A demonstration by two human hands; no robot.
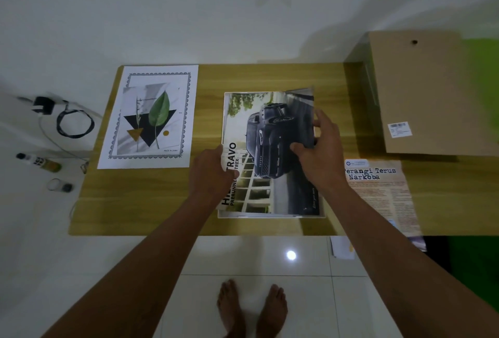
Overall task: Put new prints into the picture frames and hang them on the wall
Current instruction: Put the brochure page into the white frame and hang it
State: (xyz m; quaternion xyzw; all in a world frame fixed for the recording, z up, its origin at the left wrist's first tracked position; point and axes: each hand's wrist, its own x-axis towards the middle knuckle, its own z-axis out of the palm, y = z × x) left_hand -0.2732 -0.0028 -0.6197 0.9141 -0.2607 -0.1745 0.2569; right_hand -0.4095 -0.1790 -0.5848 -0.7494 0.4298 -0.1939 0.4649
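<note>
Both hands are on the car print (pixel 270 127), dead centre of the wooden table (pixel 210 78). It lies over a white frame (pixel 270 216) whose rim peeks out along the near edge. At the print's 8 o'clock the left hand (pixel 213 170) pinches the edge, thumb on top across the lettering, fingers tucked under. At 3 o'clock the right hand (pixel 321 154) grips the opposite edge, thumb pressed on the truck picture and fingers curled round the side, and the corner at 1 o'clock is lifted off the frame. Out at 9 o'clock from the frame, a leaf print (pixel 151 119) sits on a bordered white sheet (pixel 159 73). At 2 o'clock there's a brown board (pixel 421 89) with a small hole and a label; flat or propped, hard to tell. At 4 o'clock a printed news sheet (pixel 378 192) overhangs the table edge. On the floor at 9 o'clock lie a coiled charger cable (pixel 73 121) and a small bottle (pixel 40 162).
</note>
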